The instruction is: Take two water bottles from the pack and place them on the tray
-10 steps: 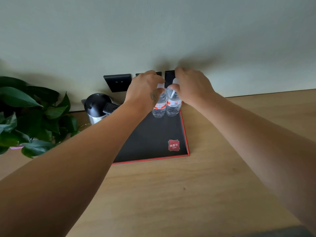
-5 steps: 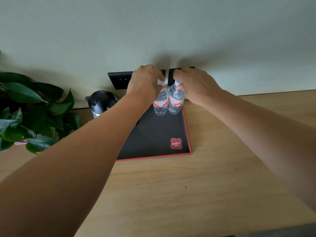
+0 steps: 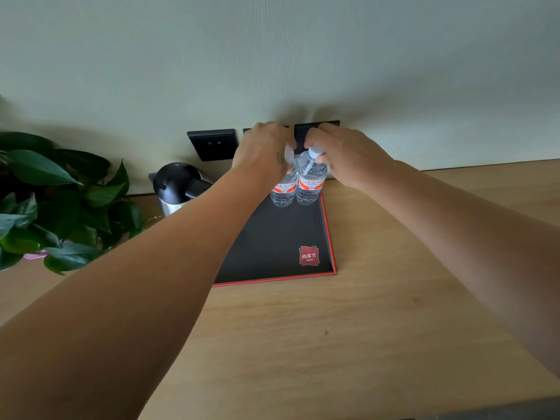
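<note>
Two clear water bottles with red-and-white labels stand upright side by side at the far right corner of a black tray [image 3: 272, 237] with a red rim. My left hand [image 3: 262, 150] is closed around the neck of the left bottle [image 3: 283, 190]. My right hand [image 3: 345, 156] grips the top of the right bottle [image 3: 310, 186], whose white cap shows between my fingers. The bottles touch each other. The pack is not in view.
A black-lidded steel kettle [image 3: 177, 186] stands left of the tray, partly behind my left forearm. A leafy green plant [image 3: 54, 201] fills the left edge. Black wall sockets [image 3: 212, 144] sit just behind the bottles. The tray rests on a wooden counter [image 3: 363, 313].
Both hands have stayed on the bottle tops at the tray's far corner. The bottles sit slightly closer together and the view has shifted a little.
</note>
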A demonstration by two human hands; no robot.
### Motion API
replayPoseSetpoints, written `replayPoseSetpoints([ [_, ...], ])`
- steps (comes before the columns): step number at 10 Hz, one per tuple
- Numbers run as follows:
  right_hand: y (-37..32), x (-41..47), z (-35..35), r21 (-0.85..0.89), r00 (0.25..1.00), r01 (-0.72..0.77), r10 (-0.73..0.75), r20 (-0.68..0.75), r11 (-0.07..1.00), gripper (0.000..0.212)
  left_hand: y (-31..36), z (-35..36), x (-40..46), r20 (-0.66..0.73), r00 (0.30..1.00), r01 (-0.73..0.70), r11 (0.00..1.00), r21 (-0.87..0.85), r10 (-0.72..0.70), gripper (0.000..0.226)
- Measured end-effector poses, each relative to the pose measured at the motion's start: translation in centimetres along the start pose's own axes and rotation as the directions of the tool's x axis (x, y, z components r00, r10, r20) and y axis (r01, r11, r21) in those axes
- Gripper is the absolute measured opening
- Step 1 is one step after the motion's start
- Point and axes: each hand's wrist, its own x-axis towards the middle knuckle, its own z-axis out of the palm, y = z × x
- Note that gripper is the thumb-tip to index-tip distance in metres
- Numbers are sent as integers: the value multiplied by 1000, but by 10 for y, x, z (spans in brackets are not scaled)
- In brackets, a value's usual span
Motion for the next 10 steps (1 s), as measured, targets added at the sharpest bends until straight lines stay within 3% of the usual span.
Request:
replayPoseSetpoints([
  [5,-2,-6,6,114,995,-99,102,-16,989,37,-2,5,0,-38,999,3,999,-39,-4,39],
  [8,-4,-6,6,122,992,-124,122,24,985,44,0,0,-3,22,997,72,987,-146,-69,52],
  [10,-18,-19,-15,142,977,-143,162,-137,980,56,7,-25,-26,27,997,70,983,-168,-66,75],
])
